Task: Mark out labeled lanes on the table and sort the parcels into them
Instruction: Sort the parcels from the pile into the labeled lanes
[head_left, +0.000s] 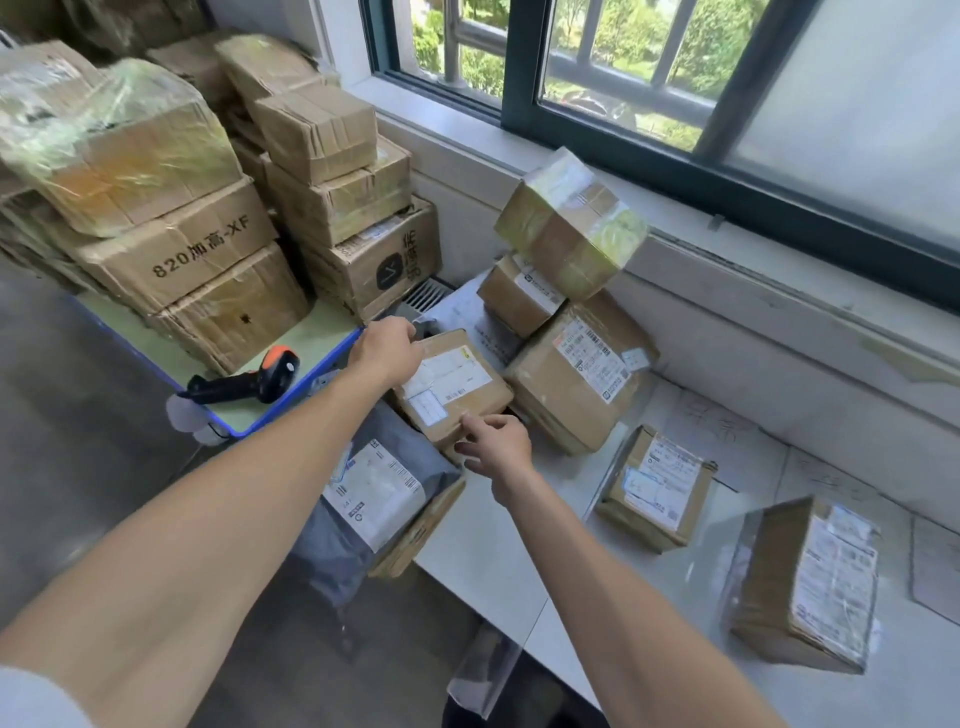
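1. Left fingers (407, 332): curled over the far left corner of the small parcel (452, 387) and gripping it. The tips are hidden behind the knuckles of the left hand (387, 349).
2. Right fingers (480, 425): loosely spread, with the forefinger touching the parcel's near edge. The right hand (497, 448) has not closed round anything.
3. Small parcel: brown card, white labels facing up. It lies partly on a grey mailer bag (374, 493) and beside a large box (576, 379), in the unsorted heap at the left end of the bench (493, 561).
4. Heap, remainder: a film-wrapped box (571, 223) perched tilted on top of the others.
5. Bench: pale, divided by faint lines, with handwritten headings (722, 415) too faint to read. One sorted parcel (657, 488) and a second sorted parcel (810, 582) lie in separate lanes, well apart.
6. Sundries: a barcode scanner (249, 376) on a blue-edged tray (291, 410), and stacked cartons (197, 260) behind it.

Step in hand, as I judge it: the lanes look marked out and sorting is under way, with this parcel being taken from the heap.
The next move calls for closing the right fingers under the near edge and lifting the parcel clear of the mailer bag. The label then has to be read to choose a lane.
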